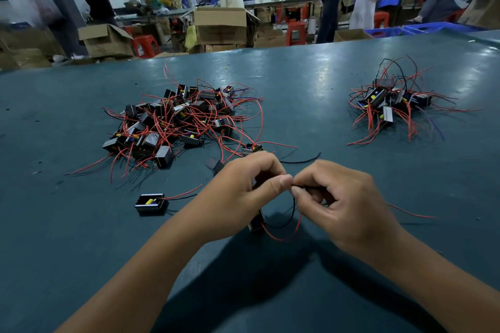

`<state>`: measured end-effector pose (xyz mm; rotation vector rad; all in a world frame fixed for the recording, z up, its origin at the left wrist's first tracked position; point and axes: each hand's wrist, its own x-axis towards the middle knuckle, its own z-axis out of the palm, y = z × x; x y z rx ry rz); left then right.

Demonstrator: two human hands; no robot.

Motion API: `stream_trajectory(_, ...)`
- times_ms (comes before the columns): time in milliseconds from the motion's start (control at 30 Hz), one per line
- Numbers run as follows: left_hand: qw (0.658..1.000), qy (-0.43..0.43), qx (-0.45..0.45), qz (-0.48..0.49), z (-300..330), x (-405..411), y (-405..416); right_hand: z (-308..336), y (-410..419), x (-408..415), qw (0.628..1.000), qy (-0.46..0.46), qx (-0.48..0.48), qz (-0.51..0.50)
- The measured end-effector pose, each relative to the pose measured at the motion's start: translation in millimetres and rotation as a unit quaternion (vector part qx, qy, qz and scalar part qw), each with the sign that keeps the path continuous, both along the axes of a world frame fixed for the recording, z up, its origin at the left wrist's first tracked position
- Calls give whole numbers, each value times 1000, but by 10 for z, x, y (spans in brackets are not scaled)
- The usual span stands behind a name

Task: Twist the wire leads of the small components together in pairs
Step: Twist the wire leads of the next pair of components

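Note:
My left hand (244, 182) and my right hand (339, 203) meet above the teal table (81, 251), fingertips pinched on thin wire leads between them. A small black box component (257, 222) hangs below my left hand, its red lead (281, 236) and black lead (290, 213) looping up to my fingers. A second component (251, 149) shows just beyond my left knuckles. A big heap of black components with red wires (176, 121) lies at the left. A smaller heap (392, 103) lies far right. One lone component (150, 203) rests left of my left hand.
A loose black wire (300, 161) lies beyond my hands and a red lead (411, 213) trails right of my right hand. Past the table's far edge are cardboard boxes (220, 25), red stools (296, 32), blue crates and several people.

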<state>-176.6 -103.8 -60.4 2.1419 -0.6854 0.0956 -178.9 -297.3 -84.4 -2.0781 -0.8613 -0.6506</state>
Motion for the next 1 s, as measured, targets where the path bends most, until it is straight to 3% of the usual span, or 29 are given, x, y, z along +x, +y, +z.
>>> stream_trajectory(100,990,125,-55,27,-4,-19,-17,3,4,-12,999,-22,-33,-1)
stream_trajectory(233,947,282,-148,46,5,-57,-36,4,23,-21,999,-14,-40,3)
stream_trajectory(300,962,233,-131,53,6,-52,-34,2,31,-21,1000,25,-1,6)
stream_trajectory(400,997,49,-45,51,31,-26,21,-12,17,1,993,95,64,9)
stream_trajectory(467,997,-64,25,46,74,-10,66,-22,4,18,986,134,95,19)
stream_trajectory(533,989,-123,69,34,88,0,85,-25,-2,24,981,157,113,28)
stream_trajectory(833,991,-109,16,71,51,-35,32,-23,13,10,979,162,120,31)
stream_trajectory(1000,986,-144,34,80,59,-51,-39,-20,22,-4,978,162,133,20)
